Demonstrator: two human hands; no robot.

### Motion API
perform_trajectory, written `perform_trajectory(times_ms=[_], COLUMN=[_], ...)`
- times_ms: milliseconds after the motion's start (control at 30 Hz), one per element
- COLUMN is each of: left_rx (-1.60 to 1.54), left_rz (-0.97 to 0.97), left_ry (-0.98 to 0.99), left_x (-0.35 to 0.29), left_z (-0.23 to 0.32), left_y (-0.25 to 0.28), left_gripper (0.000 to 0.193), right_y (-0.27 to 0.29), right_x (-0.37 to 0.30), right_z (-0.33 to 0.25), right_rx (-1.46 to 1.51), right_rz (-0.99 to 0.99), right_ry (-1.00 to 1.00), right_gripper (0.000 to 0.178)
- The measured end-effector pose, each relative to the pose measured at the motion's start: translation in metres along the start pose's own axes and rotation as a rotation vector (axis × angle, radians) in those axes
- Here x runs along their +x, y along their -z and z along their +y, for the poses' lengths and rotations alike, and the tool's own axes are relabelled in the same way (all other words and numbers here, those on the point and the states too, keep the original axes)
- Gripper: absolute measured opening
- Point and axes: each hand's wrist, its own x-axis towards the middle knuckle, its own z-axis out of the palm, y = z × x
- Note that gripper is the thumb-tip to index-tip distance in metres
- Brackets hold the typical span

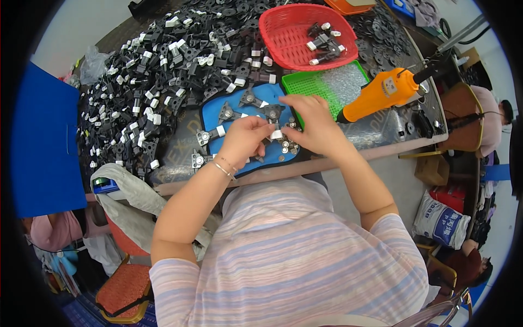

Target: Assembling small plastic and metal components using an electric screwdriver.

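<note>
Over the blue rubber work mat [213, 111] at the table's near edge: both hands pinched on one small white plastic block with black bracket [276, 134].

Left hand [243, 139] fingertips closed narrowly on the block's left side; right hand [308, 122] closed on it from above and right, piece held just over the mat's middle. Beside it on the mat: loose small silver screws [287, 146], black three-armed plastic fittings with metal hubs [249, 98]. Judged risks: block slipping from so shallow a pinch and dropping among the screws; wrist sweep scattering screws off the near mat edge to the floor; heaped black-and-white plastic parts [158, 71] on the left sliding onto the mat; hanging orange electric screwdriver [381, 92] near the right hand, liable to be knocked. Red plastic mesh basket [283, 41] and green plastic tray [305, 82] well behind, apart from the hands.
</note>
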Motion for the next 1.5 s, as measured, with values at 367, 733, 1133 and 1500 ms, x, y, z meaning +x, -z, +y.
perform_trajectory(times_ms=[367, 733, 1133, 1500], left_rx=[0.157, 0.574, 0.461, 0.466], left_rz=[-0.052, 0.209, 0.213, 0.233], left_ry=[0.113, -0.417, -0.424, -0.378], left_x=[0.022, -0.010, -0.014, -0.011], left_z=[0.013, 0.009, -0.002, 0.008], left_y=[-0.005, 0.021, 0.029, 0.015], left_gripper=[0.018, 0.022, 0.021, 0.021], right_y=[0.001, -0.011, -0.021, -0.004], right_x=[0.021, 0.034, 0.030, 0.013], right_z=[0.003, 0.005, -0.009, 0.009], right_rx=[-0.101, -0.386, -0.560, -0.140], right_rz=[-0.225, -0.351, -0.280, 0.047], right_ry=[-0.085, -0.060, -0.084, 0.075], right_gripper=[0.083, 0.076, 0.071, 0.061])
